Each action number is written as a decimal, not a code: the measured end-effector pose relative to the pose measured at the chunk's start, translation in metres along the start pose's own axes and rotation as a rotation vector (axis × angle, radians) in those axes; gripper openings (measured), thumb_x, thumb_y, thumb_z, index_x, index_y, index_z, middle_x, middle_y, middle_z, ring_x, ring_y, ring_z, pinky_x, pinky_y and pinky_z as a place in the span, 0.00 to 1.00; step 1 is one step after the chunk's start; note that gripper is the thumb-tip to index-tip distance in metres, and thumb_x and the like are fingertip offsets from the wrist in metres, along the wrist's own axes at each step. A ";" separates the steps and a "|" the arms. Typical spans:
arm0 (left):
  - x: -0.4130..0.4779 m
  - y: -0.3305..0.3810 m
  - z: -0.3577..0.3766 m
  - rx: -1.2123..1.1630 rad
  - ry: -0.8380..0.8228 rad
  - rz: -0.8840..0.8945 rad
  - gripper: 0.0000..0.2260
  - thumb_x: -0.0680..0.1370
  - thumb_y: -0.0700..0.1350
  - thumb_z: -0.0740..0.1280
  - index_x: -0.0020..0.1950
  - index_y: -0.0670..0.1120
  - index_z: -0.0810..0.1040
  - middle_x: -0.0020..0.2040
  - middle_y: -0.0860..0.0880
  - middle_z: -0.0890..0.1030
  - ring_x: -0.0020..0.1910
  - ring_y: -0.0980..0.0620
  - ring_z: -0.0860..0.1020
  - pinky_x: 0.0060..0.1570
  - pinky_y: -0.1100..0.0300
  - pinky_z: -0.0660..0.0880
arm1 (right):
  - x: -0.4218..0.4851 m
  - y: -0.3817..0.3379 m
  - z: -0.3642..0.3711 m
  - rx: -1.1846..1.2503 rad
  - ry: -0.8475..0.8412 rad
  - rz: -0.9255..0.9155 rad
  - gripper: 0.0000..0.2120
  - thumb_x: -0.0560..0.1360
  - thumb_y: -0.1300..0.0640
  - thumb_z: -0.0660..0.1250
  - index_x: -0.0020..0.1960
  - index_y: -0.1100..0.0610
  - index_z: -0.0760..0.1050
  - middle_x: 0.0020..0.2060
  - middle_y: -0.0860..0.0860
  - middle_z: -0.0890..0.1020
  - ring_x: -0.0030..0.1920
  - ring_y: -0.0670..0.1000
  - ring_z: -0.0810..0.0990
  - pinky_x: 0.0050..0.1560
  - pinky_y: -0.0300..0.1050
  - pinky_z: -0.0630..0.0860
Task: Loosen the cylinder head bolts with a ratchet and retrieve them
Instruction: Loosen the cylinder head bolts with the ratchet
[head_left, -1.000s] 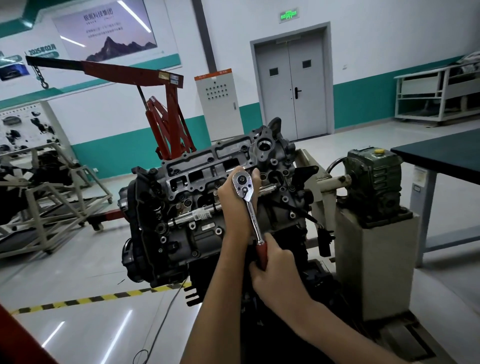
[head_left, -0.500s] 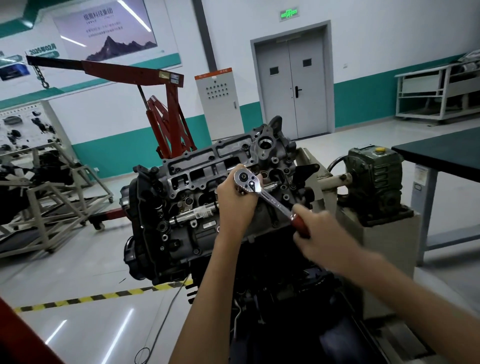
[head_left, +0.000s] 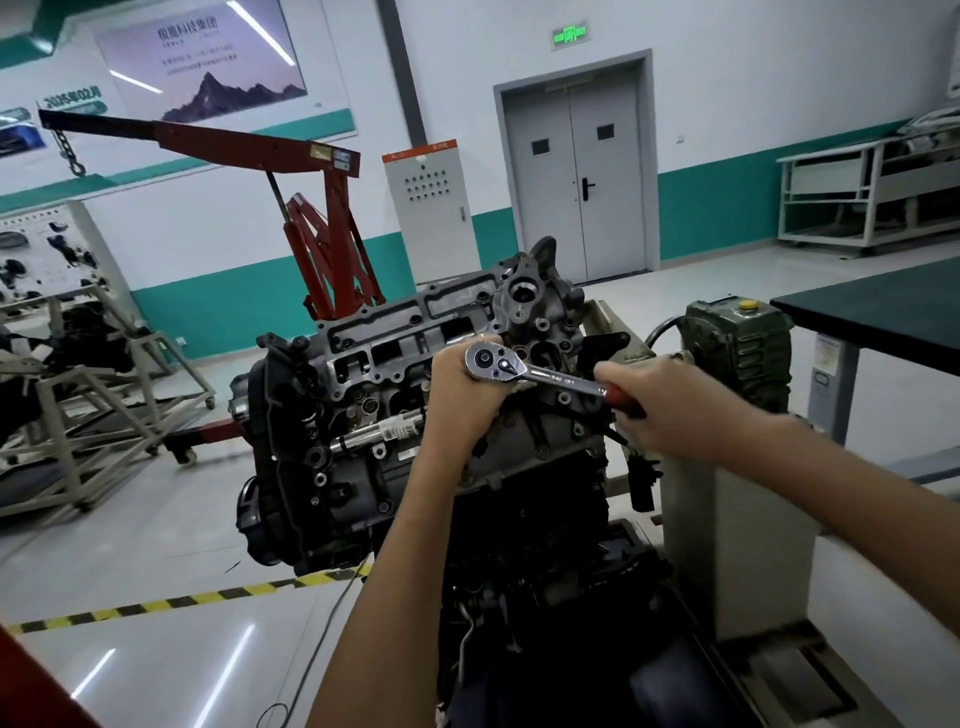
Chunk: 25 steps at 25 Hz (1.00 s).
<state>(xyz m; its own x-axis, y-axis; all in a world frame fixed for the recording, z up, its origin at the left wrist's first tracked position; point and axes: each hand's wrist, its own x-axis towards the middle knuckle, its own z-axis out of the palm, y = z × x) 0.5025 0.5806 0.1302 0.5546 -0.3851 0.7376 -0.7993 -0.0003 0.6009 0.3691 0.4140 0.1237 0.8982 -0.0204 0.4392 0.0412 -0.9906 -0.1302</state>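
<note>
A grey cylinder head (head_left: 415, 332) sits on a dark engine block, tilted toward me on a stand. A chrome ratchet (head_left: 540, 375) with a red handle lies across the head's right part, its round head at the left. My left hand (head_left: 465, 400) is wrapped around the socket or extension under the ratchet's head. My right hand (head_left: 670, 408) grips the red handle, which points right and slightly down. The bolt under the socket is hidden by my left hand. A second chrome tool (head_left: 379, 434) lies on the engine's front face.
A green gearbox (head_left: 737, 348) on a grey pedestal stands just right of the engine. A dark table (head_left: 883, 317) is at the far right. A red engine crane (head_left: 322, 244) stands behind, a frame stand (head_left: 88, 415) at left, and yellow-black floor tape (head_left: 156, 605) runs below.
My right hand has swung the ratchet handle from pointing down, counterclockwise, up to the right. My left hand has stayed at the ratchet's head.
</note>
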 end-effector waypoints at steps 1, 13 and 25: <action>-0.001 0.000 -0.001 -0.012 0.010 -0.010 0.18 0.71 0.30 0.68 0.28 0.41 0.64 0.26 0.48 0.66 0.28 0.56 0.61 0.29 0.63 0.60 | 0.005 0.005 -0.005 -0.075 0.014 -0.020 0.10 0.72 0.61 0.63 0.52 0.53 0.68 0.34 0.49 0.77 0.34 0.51 0.78 0.36 0.45 0.77; -0.009 -0.005 0.013 -0.148 0.208 -0.058 0.19 0.77 0.34 0.68 0.30 0.43 0.64 0.28 0.51 0.64 0.30 0.53 0.62 0.34 0.56 0.61 | -0.031 -0.103 0.085 0.735 0.204 0.247 0.12 0.69 0.65 0.65 0.51 0.57 0.70 0.28 0.48 0.71 0.23 0.44 0.70 0.27 0.31 0.67; -0.022 0.001 0.025 -0.090 0.263 -0.010 0.16 0.74 0.34 0.70 0.37 0.50 0.66 0.30 0.57 0.68 0.29 0.61 0.66 0.33 0.68 0.65 | -0.033 -0.070 0.070 0.590 0.224 0.219 0.11 0.68 0.66 0.66 0.43 0.53 0.69 0.24 0.46 0.71 0.21 0.43 0.71 0.23 0.26 0.63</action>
<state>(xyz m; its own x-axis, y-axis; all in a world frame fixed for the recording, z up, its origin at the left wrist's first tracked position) 0.4833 0.5659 0.1066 0.6131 -0.1322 0.7789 -0.7761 0.0833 0.6250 0.3672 0.4935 0.0564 0.8033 -0.3032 0.5126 0.1579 -0.7214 -0.6742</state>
